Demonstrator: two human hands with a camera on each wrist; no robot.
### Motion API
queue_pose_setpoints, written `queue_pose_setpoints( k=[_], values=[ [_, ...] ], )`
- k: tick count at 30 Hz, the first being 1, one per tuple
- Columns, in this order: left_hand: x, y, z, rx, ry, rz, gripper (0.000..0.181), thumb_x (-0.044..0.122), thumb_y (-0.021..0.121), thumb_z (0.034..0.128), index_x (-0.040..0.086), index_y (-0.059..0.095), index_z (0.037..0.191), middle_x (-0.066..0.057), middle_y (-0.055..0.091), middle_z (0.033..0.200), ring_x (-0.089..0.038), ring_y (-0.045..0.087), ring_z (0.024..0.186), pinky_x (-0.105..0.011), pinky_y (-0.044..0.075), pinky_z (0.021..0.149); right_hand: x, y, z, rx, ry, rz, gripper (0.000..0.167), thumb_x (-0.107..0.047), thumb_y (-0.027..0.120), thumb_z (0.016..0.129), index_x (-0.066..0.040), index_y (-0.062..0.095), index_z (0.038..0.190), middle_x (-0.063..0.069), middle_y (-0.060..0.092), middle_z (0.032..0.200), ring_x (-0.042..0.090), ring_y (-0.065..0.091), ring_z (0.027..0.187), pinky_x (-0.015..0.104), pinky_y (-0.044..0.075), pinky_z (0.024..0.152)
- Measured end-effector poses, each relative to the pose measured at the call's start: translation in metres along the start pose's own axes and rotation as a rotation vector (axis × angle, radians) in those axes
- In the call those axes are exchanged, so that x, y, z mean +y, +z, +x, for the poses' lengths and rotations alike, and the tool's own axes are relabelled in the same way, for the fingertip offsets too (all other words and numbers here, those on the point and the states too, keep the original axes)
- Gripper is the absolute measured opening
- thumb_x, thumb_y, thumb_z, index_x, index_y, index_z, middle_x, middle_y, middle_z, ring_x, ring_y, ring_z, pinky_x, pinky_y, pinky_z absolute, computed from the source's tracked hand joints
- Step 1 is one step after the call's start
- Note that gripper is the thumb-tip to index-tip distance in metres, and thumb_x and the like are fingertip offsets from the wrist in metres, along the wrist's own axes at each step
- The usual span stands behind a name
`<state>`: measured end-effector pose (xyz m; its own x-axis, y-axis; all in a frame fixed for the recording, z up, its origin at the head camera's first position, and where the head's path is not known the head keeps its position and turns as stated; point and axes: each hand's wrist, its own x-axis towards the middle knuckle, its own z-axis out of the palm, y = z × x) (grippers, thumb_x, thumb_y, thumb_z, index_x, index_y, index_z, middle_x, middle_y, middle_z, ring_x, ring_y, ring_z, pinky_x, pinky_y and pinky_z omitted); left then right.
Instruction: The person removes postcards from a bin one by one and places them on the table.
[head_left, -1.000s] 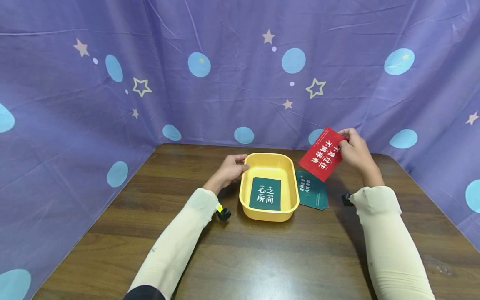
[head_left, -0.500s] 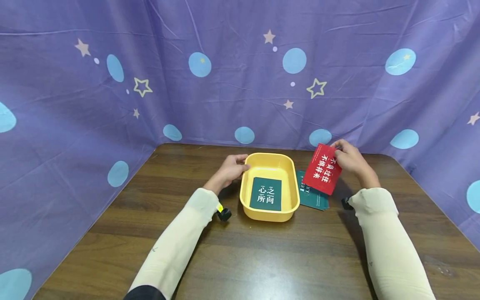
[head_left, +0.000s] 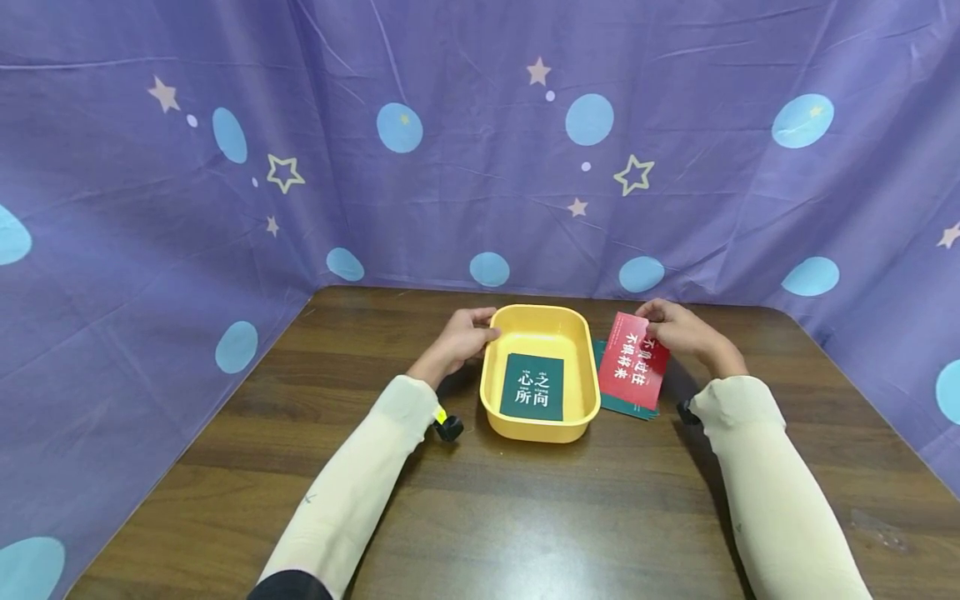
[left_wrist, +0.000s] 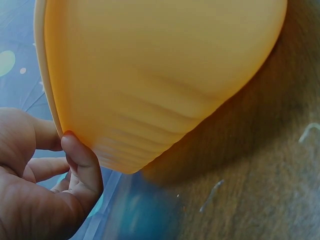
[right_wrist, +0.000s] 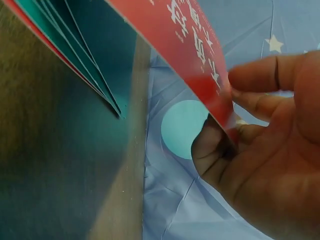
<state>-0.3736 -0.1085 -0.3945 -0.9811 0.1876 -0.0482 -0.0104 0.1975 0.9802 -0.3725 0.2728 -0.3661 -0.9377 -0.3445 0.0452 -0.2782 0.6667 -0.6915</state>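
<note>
Left hand (head_left: pixel 459 335) first: thumb and fingers pinch the rim of the yellow tray (head_left: pixel 534 431) at its far left corner, just as they did a second ago. The tray has not shifted on the wooden table (head_left: pixel 360 358), and the green card (head_left: pixel 532 390) with white characters lies flat in its near part, also unmoved.

Just right of the tray, green cards (head_left: pixel 630 407) lie stacked and slightly fanned on the table; the right wrist view shows a red edge among them. What has changed is above this stack. The red card (head_left: pixel 633 362) was held higher and farther right; now it has come down and turned, covering most of the stack, with green showing along its left and near edges.

At its far right corner the right hand (head_left: pixel 681 330) holds it between thumb and bent fingers, lower and farther left than before. The card's held end is raised clear of the stack; whether its near edge touches the cards below I cannot tell.
</note>
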Motion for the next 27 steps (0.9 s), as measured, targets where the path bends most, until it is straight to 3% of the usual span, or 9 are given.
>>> queue_pose_setpoints(
  k=[5,10,15,21,27],
  values=[
    [0.0,0.0,0.0,0.002,0.0,0.005,0.057,0.002,0.062,0.0992,0.002,0.045,0.153,-0.019,0.057,0.135,-0.031,0.069,0.098,-0.031,0.063,0.071,0.005,0.006,0.004,-0.06,-0.049,-0.037,0.053,0.0,0.067,0.087,0.009,0.048,0.136,0.028,0.057,0.131,0.039,0.053,0.119,0.051,0.047,0.101],
    [0.0,0.0,0.0,0.006,-0.001,0.007,0.056,0.003,0.063,0.0989,0.003,0.047,0.152,-0.016,0.059,0.128,-0.029,0.07,0.095,-0.03,0.063,0.068,0.003,0.01,0.007,-0.109,-0.066,-0.057,0.07,0.003,0.076,0.08,0.011,0.044,0.142,0.031,0.052,0.139,0.043,0.051,0.124,0.057,0.048,0.103],
    [0.0,0.0,0.001,0.006,0.001,0.007,0.056,0.002,0.063,0.0991,0.003,0.046,0.153,-0.015,0.058,0.129,-0.03,0.069,0.099,-0.03,0.063,0.069,0.0,0.014,0.009,-0.112,-0.038,-0.109,0.072,0.001,0.078,0.081,0.009,0.044,0.145,0.032,0.05,0.144,0.047,0.048,0.131,0.061,0.045,0.107],
    [0.0,0.0,0.002,0.006,0.005,0.01,0.056,0.003,0.062,0.0992,0.003,0.046,0.153,-0.016,0.058,0.13,-0.029,0.068,0.096,-0.027,0.061,0.066,0.0,0.017,0.01,-0.106,-0.04,-0.184,0.073,0.0,0.079,0.082,0.008,0.044,0.145,0.035,0.053,0.139,0.049,0.05,0.129,0.063,0.044,0.107],
    [0.0,0.0,0.0,0.004,-0.001,0.011,0.056,0.003,0.063,0.0991,0.003,0.046,0.153,-0.016,0.058,0.131,-0.028,0.068,0.094,-0.026,0.061,0.065,0.0,0.021,0.011,-0.134,-0.034,-0.192,0.073,0.0,0.079,0.082,0.01,0.043,0.145,0.034,0.054,0.139,0.049,0.049,0.13,0.062,0.041,0.11]
  ],
)
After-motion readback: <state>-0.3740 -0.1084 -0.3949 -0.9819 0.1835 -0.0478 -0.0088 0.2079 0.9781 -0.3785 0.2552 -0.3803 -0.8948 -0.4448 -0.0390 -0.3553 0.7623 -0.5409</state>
